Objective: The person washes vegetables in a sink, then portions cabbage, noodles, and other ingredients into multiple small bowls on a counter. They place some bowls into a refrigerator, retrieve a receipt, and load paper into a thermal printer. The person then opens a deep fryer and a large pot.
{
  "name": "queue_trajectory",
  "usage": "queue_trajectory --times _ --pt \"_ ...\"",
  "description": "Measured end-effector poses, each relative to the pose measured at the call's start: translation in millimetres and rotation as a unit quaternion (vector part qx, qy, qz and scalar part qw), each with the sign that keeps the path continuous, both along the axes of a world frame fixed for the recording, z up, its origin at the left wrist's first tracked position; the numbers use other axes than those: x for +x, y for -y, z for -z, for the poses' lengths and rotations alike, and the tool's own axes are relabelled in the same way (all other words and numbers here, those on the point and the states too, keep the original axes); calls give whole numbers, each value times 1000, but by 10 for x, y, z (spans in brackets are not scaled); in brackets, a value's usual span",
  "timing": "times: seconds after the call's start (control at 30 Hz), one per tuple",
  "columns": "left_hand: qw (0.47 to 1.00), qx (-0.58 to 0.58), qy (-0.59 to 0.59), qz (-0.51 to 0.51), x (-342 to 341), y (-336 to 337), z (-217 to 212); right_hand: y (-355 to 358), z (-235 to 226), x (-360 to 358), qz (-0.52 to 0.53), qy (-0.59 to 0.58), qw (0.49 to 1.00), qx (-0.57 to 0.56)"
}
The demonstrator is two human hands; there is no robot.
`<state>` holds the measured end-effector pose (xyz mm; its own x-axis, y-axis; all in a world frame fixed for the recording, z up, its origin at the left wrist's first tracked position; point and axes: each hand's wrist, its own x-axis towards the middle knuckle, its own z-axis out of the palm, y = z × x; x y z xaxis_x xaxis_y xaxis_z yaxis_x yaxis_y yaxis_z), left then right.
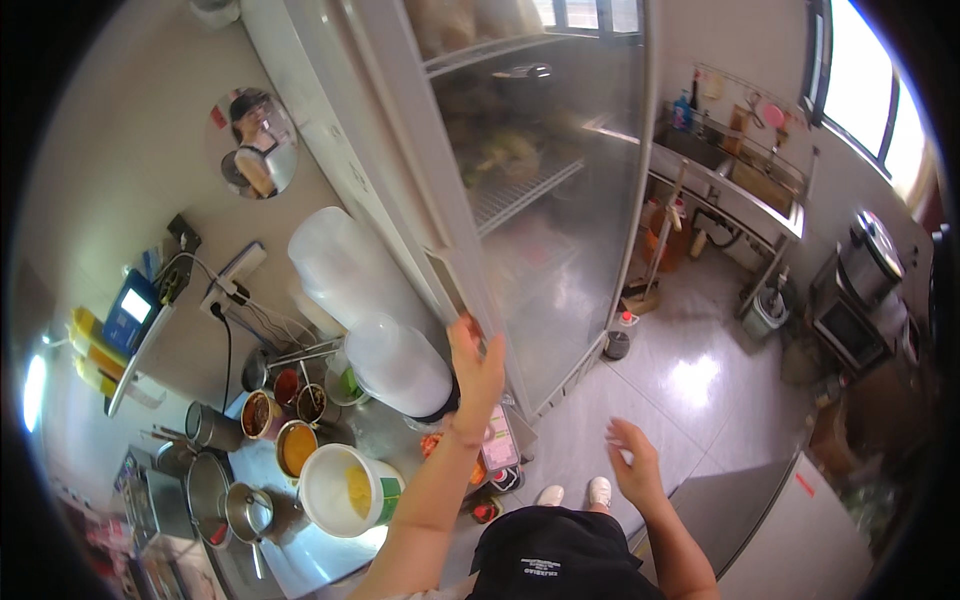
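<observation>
From the head camera, looking down, the left hand [477, 365] reaches up and forward to the edge of a big glass fridge door [540, 200]. Its fingers are curled onto the door's left edge, so the hand is closed on the door right where the glass meets the frame. The door stands tall above the hand and spreads out to the right of it, with wire shelves behind the glass. The right hand [635, 465] is lower and well apart from the door. It hangs in the air over the shiny tiled floor [690, 390], fingers spread apart, holding nothing. Just left of the left hand sit two big round plastic tubs [395, 365] lying on their sides. Below them, on a metal counter [300, 560], stand small pots of sauces [297, 447] and a white bucket [345, 490] with something yellow inside. Two white shoes [575, 493] show on the floor between the arms. Far back on the right is a metal sink [740, 180].
</observation>
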<state>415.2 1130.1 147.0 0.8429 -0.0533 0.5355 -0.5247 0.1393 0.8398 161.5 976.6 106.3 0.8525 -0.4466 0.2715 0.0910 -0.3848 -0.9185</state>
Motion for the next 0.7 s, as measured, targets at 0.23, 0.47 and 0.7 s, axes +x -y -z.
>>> queue_trajectory --times 0.23,0.47,0.7 --pt "975 184 63 -111 72 166 -629 449 -589 625 -104 131 974 -153" --pt "879 349 8 -326 1751 977 -945 903 139 188 -88 90 983 -134" --pt "885 330 32 -326 1599 986 -977 1527 12 -109 -50 80 993 -68"
